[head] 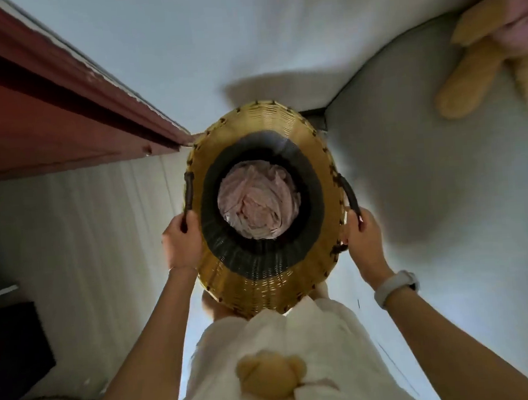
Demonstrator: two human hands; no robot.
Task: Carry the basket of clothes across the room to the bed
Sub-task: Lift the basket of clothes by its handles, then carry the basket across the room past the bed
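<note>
Both hands held the round woven wicker basket of pale pink clothes off the floor: left grip and right grip each wrapped around a dark side handle. The grey-sheeted bed lay at two o'clock, nearer the right hand.

The basket (clothes inside) hangs between both hands, bed to its right.

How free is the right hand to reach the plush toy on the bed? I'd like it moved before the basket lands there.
Probably not yet. The right hand is closed on the basket handle, as is the left hand. The plush toy lies well off to the right on the bed, nothing between.
</note>
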